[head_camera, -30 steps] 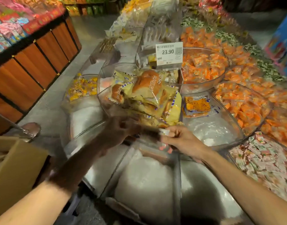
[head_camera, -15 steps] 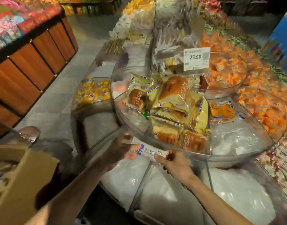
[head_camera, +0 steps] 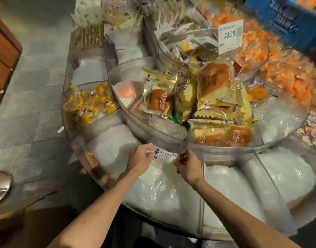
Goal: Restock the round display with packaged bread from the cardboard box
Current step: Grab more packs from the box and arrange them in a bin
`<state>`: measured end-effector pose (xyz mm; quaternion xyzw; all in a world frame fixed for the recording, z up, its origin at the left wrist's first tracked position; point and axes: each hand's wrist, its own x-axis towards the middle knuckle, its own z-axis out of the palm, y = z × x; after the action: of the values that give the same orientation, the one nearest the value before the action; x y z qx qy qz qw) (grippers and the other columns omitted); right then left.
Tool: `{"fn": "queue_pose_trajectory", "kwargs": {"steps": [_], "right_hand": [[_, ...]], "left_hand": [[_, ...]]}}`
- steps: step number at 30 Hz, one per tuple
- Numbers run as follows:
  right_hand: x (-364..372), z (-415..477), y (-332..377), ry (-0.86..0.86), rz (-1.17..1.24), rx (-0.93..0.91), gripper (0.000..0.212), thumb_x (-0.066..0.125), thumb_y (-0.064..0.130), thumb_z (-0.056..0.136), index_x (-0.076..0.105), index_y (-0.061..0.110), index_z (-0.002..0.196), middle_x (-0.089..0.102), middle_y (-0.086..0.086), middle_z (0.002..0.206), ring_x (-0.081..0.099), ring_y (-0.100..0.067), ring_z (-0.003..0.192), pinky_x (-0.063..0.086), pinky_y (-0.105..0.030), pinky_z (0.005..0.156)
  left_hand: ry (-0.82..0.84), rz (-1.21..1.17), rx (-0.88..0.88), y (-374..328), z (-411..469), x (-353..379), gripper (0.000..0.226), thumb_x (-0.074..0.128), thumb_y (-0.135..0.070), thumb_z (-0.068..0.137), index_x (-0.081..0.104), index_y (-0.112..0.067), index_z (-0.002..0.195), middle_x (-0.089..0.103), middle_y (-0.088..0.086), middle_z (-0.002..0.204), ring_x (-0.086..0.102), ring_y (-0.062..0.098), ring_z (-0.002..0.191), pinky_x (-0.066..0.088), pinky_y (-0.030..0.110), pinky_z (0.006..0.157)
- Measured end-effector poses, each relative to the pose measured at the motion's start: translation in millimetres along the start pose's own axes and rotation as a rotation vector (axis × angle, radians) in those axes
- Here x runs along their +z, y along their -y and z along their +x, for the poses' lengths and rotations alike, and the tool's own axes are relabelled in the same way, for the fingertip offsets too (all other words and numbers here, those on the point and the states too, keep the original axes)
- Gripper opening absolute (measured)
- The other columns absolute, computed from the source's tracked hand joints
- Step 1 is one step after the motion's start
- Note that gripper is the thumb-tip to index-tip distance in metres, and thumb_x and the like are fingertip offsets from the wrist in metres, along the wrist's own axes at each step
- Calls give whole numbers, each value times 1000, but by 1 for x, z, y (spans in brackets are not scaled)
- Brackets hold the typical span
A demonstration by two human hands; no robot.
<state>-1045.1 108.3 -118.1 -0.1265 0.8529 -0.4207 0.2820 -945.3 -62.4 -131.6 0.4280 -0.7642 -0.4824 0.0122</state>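
Both hands are low centre at the front of the round display (head_camera: 171, 142), a tiered clear-acrylic stand with curved rims and wedge compartments. The left hand (head_camera: 141, 157) and right hand (head_camera: 188, 165) each pinch one end of a small white packet (head_camera: 165, 155). It is flat and glossy with blue print, and whether it holds bread cannot be told. Fingers and thumbs are curled on it and the palms face each other. The packet sits just under the upper tier's rim, above a lower wedge filled with crinkled white plastic filler (head_camera: 164, 187).

The packaged bread (head_camera: 159, 97) is heaped in the upper tier. These are shiny yellow film packs with blue-white striped edges, showing brown domed loaves through clear windows. One big pack (head_camera: 216, 83) stands tilted at the top of the heap. Two more (head_camera: 223, 135) lie flat against the front wall.

A white price tag (head_camera: 229, 35) reading 23.90 stands upright behind the heap. Small yellow-wrapped sweets (head_camera: 90, 102) fill a lower wedge on the left. Orange packets (head_camera: 287, 72) are heaped to the right, blurred. A blue carton (head_camera: 282, 18) is at the top right.

The cardboard box (head_camera: 28, 222) is at the lower left, dim brown, and its contents cannot be seen. A shiny round metal disc (head_camera: 0, 187) is at the left edge. The floor (head_camera: 37, 86) is grey tile, and a wood-panelled shelf (head_camera: 3, 56) stands at far left.
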Motion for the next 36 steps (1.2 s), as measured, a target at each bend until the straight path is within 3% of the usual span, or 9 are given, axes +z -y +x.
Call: {"fn": "queue_pose_trajectory", "kwargs": {"steps": [3, 8, 11, 13, 17, 22, 29, 33, 36], "right_hand": [[9, 6, 0, -82, -66, 24, 20, 73, 22, 87, 56, 26, 77, 72, -2, 82, 70, -27, 75, 58, -44, 71], [8, 14, 2, -60, -176, 66, 23, 70, 24, 88, 66, 15, 68, 61, 5, 64, 53, -6, 57, 37, -12, 48], [15, 24, -10, -54, -298, 108, 33, 66, 21, 88, 50, 18, 59, 58, -5, 72, 56, -19, 67, 34, -27, 55], [19, 28, -13, -34, -376, 143, 20, 61, 17, 90, 59, 19, 70, 68, -13, 87, 65, -33, 85, 35, -26, 64], [14, 26, -1, -12, -467, 80, 15, 58, 17, 94, 70, 9, 90, 71, -17, 103, 64, -35, 101, 34, -26, 68], [-10, 5, 17, -15, -474, -33, 25, 62, 26, 94, 74, 16, 115, 74, -15, 108, 66, -37, 102, 51, -35, 81], [26, -44, 72, 135, -396, -397, 10, 65, 20, 91, 73, 15, 93, 74, -4, 89, 69, -25, 82, 54, -33, 77], [116, -108, 109, 442, -313, -667, 9, 67, 14, 89, 73, 18, 94, 71, 5, 89, 66, -17, 82, 48, -26, 77], [189, -169, 130, 677, -333, -860, 6, 67, 18, 90, 73, 18, 93, 73, 2, 90, 65, -17, 84, 50, -30, 78]], "left_hand": [[87, 53, 34, 1, 11, 6, 22, 65, -29, 83, 70, -36, 104, 72, 11, 98, 68, 37, 92, 59, 46, 81], [180, 370, 127, -23, 9, 10, 35, 50, -12, 99, 61, -18, 132, 58, 16, 124, 58, 37, 113, 48, 38, 97], [179, 567, 204, -30, 17, 18, 23, 51, -4, 95, 65, -10, 112, 64, 17, 117, 61, 36, 105, 53, 39, 86], [200, 674, 230, -34, 21, 20, 25, 48, 3, 90, 66, -7, 105, 66, 18, 112, 63, 36, 104, 52, 37, 80], [182, 821, 299, -35, 22, 23, 34, 44, 6, 90, 65, -8, 112, 60, 16, 118, 61, 35, 109, 50, 38, 82], [159, 708, 308, -34, 17, 10, 24, 49, -12, 98, 60, -16, 119, 61, 15, 119, 60, 37, 110, 51, 43, 86], [-233, 336, 154, -35, -53, -108, 18, 55, -31, 95, 68, -20, 94, 66, 1, 83, 65, 31, 89, 49, 35, 70], [-541, 202, 36, 24, -157, -186, 24, 60, -30, 96, 68, -8, 91, 62, -1, 80, 65, 23, 81, 49, 33, 74], [-755, 164, -216, 100, -237, -223, 15, 66, -24, 94, 72, -10, 93, 70, 3, 88, 62, 16, 82, 41, 24, 72]]}}
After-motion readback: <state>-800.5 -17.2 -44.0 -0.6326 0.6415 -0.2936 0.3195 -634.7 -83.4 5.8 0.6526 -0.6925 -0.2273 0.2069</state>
